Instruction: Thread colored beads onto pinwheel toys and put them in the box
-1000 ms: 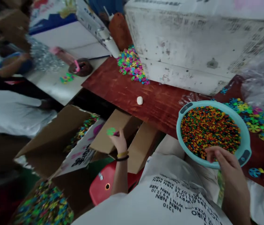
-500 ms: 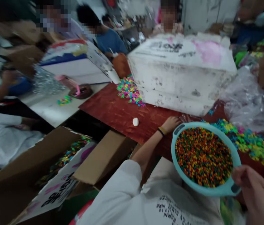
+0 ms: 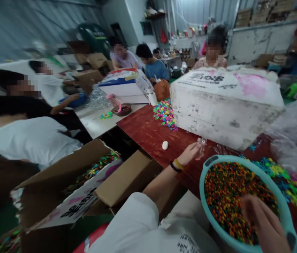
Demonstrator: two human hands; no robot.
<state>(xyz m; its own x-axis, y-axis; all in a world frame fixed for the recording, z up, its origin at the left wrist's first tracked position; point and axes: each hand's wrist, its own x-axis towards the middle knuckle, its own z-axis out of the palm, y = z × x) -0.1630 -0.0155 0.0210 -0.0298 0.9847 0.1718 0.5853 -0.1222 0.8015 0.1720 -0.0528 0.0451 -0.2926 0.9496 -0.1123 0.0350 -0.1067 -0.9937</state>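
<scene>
My left hand, with a yellow band and a dark band at the wrist, pinches a small clear plastic bag above the red-brown table. Close to my body stands a light-blue basin with grey handle grips. It is filled with tiny orange, red, green and yellow beads. Over the beads hovers my right hand, its fingers curled and smeared by motion; whether anything is in them I cannot make out. A white rounded object lies on the table left of my left hand.
A large white foam box stands behind my left hand. Flower-shaped colourful pieces lie right of the basin, more left of the box. Open cardboard boxes are at my left. Several people sit around.
My left hand has come up from the table with the clear bag in its fingers. My right hand has left the basin's rim and moved over the beads. The view has tilted up and left.
</scene>
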